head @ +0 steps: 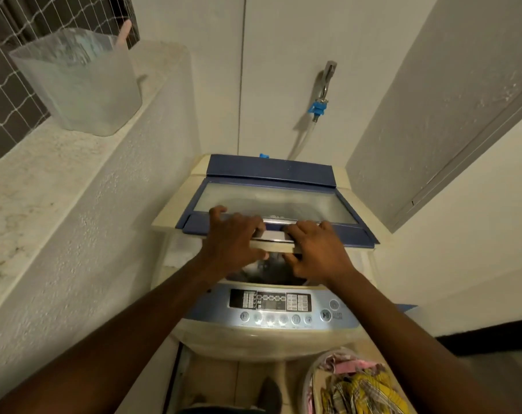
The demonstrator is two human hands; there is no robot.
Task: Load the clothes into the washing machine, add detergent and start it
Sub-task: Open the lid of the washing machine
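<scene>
A cream top-loading washing machine (253, 342) with a blue control panel (270, 307) stands in front of me. Its blue-framed glass lid (277, 201) is partly raised and folded. My left hand (233, 243) and my right hand (316, 252) both grip the lid's front edge, side by side. Under the lid a dark strip of the drum (262, 271) shows. A basket (310, 380) of clothes (361, 386), pink and yellow plaid, sits on the floor at the lower right.
A frosted plastic container (80, 82) with a pink handle inside stands on the stone ledge (44, 165) at the left. A wall tap (322, 88) with a blue fitting and hose is behind the machine. Walls close in on both sides.
</scene>
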